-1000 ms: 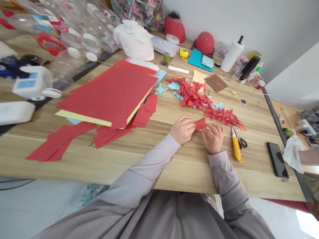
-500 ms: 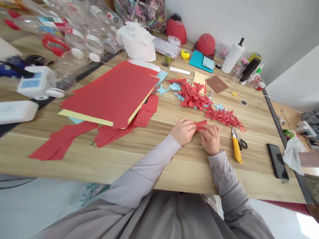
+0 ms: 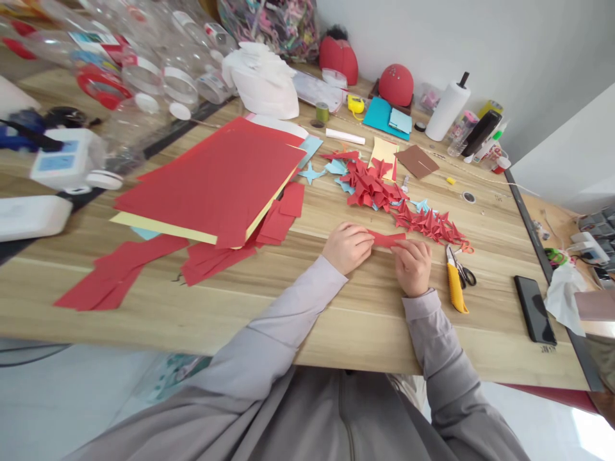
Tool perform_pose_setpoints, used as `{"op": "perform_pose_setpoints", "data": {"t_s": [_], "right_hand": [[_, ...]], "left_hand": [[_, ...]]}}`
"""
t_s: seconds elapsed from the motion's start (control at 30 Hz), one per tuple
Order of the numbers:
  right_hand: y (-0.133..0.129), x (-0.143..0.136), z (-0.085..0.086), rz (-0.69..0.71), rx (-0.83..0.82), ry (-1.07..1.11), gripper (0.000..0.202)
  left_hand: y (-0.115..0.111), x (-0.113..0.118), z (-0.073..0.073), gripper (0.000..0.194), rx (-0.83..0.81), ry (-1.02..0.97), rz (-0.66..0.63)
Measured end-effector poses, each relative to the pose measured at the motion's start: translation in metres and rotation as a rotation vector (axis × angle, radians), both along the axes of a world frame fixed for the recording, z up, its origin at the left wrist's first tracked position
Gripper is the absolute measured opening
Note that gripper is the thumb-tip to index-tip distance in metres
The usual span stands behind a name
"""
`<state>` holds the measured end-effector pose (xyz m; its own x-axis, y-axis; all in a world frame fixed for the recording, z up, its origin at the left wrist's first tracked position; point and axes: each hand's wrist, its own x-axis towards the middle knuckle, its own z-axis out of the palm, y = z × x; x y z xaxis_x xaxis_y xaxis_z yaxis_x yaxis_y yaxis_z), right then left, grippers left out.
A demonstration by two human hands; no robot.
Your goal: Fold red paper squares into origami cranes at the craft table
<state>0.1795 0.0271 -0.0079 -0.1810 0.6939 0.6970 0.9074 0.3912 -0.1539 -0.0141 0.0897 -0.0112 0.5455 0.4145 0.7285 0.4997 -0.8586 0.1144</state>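
Observation:
Between my hands lies a narrow strip of red paper [image 3: 385,239], stretched left to right just above the wooden table [image 3: 298,294]. My left hand [image 3: 348,247] is closed on its left end. The right end is pinched in the fingers of my right hand [image 3: 413,264]. Beyond my hands sits a heap of folded red paper stars [image 3: 372,186], with more red stars [image 3: 430,224] to the right and a light blue star [image 3: 311,173] to the left. A yellow-handled cutter [image 3: 456,285] and black-handled scissors [image 3: 467,275] lie right of my right hand.
Large red sheets [image 3: 216,179] are stacked at the left, with cut red strips [image 3: 115,272] around them. Plastic bottles [image 3: 177,83] crowd the back left. A black phone [image 3: 535,309] lies near the right edge. A yellow tape measure [image 3: 355,104] stands at the back.
My hands have moved apart, the right one to the right and the left one slightly left. More of the red paper strip now shows between them.

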Motion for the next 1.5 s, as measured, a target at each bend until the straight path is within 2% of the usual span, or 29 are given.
{"op": "perform_pose_setpoints", "data": {"t_s": [0.3, 0.37, 0.5, 0.6, 0.73, 0.8, 0.87, 0.93, 0.97, 1.07, 1.13, 1.23, 1.43, 1.5], "right_hand": [[0.002, 0.009, -0.002, -0.046, -0.003, 0.122, 0.016], [0.001, 0.007, -0.001, -0.029, -0.012, 0.128, 0.016], [0.000, -0.001, 0.002, 0.044, -0.050, 0.138, 0.015], [0.000, -0.004, 0.004, 0.106, -0.077, 0.297, 0.013], [0.000, -0.002, 0.003, 0.122, -0.154, 0.646, 0.008], [0.000, -0.003, 0.002, 0.110, -0.234, 0.848, 0.017], [0.000, -0.006, 0.002, 0.155, -0.355, 1.060, 0.036], [0.000, -0.009, 0.004, 0.223, -0.516, 1.229, 0.049], [-0.001, -0.011, 0.006, 0.241, -0.597, 1.278, 0.048], [0.000, -0.014, 0.008, 0.204, -0.699, 1.348, 0.037], [0.000, -0.013, 0.008, 0.157, -0.662, 1.421, 0.036], [0.002, -0.009, 0.007, 0.121, -0.612, 1.519, 0.042], [0.003, -0.006, 0.007, 0.125, -0.548, 1.521, 0.051], [0.003, -0.009, 0.007, 0.136, -0.563, 1.516, 0.044]], "left_hand": [[0.009, -0.017, 0.002, 0.019, -0.044, -0.134, 0.146], [0.005, -0.014, 0.004, 0.016, -0.019, -0.173, 0.121], [-0.003, 0.000, 0.005, 0.015, -0.057, -0.153, -0.029], [-0.005, 0.007, 0.002, 0.012, -0.210, -0.220, -0.098], [-0.009, 0.013, 0.003, 0.015, -0.581, -0.517, -0.094], [-0.013, 0.016, 0.007, 0.018, -0.827, -0.688, -0.074], [-0.016, 0.018, 0.012, 0.026, -1.064, -0.869, -0.080], [-0.018, 0.020, 0.016, 0.033, -1.227, -1.019, -0.115], [-0.018, 0.021, 0.018, 0.036, -1.283, -1.070, -0.136], [-0.016, 0.022, 0.018, 0.044, -1.416, -1.115, -0.176], [-0.015, 0.021, 0.018, 0.047, -1.466, -1.090, -0.174], [-0.014, 0.020, 0.016, 0.051, -1.456, -1.076, -0.166], [-0.015, 0.021, 0.013, 0.055, -1.537, -0.953, -0.248], [-0.015, 0.023, 0.011, 0.053, -1.537, -0.951, -0.268]]}}
